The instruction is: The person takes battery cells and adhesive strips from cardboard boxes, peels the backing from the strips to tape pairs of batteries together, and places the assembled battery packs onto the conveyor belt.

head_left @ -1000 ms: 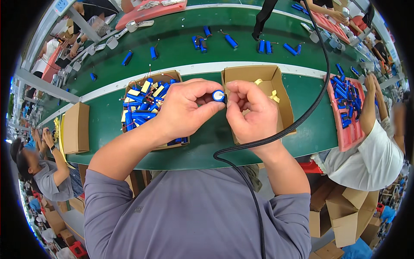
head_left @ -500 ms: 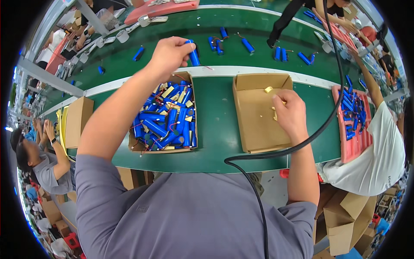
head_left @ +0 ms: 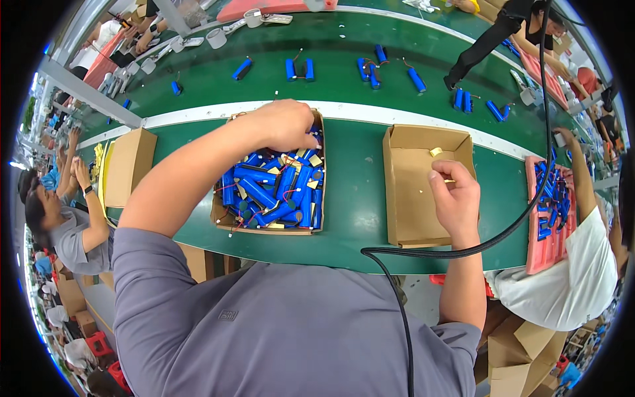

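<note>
A long green bench (head_left: 350, 192) takes up most of what I can see, a pale strip (head_left: 344, 111) running between its near and far halves. At the near edge stands a worker in a grey shirt (head_left: 297, 331), with a thick black cable (head_left: 450, 253) looping across on the right. Two open cardboard boxes sit apart on the bench: the left box (head_left: 301, 231) is heaped with things, while the right box (head_left: 413, 178) has only a few scraps in it. Farther right lies a pink tray (head_left: 546, 257) of blue pieces. The left hand (head_left: 291, 124) is bent down over the far end of the left box; its fingertips are hidden, so I can't tell if they grip anything. The right hand (head_left: 456, 195) is above the right box, fingers curled toward the thumb; whether something is pinched there, I can't say. Blue wired cylinders (head_left: 258, 192) fill the left box, and a small yellow scrap (head_left: 436, 151) lies toward the right box's far side.
</note>
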Motion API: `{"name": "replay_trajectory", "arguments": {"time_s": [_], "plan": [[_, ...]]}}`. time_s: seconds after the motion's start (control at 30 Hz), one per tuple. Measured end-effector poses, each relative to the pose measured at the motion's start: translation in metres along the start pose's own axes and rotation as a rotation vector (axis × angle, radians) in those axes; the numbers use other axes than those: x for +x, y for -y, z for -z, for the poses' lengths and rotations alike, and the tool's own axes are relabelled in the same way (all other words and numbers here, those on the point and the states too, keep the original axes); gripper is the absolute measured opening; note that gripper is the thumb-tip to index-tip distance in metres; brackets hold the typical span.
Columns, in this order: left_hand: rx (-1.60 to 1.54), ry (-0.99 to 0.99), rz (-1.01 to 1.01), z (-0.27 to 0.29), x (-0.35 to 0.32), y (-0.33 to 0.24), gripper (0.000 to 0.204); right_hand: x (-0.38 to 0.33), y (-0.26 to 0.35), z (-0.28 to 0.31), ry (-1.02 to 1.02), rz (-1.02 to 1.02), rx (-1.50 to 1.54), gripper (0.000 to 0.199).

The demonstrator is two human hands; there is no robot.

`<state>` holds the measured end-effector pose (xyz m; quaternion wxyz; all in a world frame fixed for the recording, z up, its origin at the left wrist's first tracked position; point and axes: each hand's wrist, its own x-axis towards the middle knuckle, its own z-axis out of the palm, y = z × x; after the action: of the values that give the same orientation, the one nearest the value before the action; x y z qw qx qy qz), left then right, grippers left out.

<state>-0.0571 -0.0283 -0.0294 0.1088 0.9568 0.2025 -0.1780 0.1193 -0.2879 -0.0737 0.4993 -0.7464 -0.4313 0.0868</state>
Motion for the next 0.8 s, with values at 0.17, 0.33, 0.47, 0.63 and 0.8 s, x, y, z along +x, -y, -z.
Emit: {"name": "replay_trajectory", "arguments": {"time_s": [0.17,0.33,0.47,0.63,0.8], "plan": [[-0.087,-0.079,0.059,-0.021,0.003,-0.001,0.053,-0.004,0.003,-0.004,0.028,-0.024,0.029,0.009],[-0.075,-0.130,0.038,-0.021,-0.001,-0.006,0.058,-0.012,-0.001,-0.001,0.007,-0.004,0.011,0.011],[-0.026,0.002,0.022,-0.013,0.005,-0.002,0.062,-0.016,-0.008,0.001,0.032,-0.066,0.053,0.011],[0.026,0.005,-0.094,-0.007,0.007,-0.011,0.050,-0.018,-0.027,-0.004,-0.025,-0.019,0.235,0.011],[-0.112,-0.232,-0.021,-0.026,-0.004,-0.002,0.029,-0.018,-0.022,-0.008,-0.013,-0.070,0.229,0.011]]}}
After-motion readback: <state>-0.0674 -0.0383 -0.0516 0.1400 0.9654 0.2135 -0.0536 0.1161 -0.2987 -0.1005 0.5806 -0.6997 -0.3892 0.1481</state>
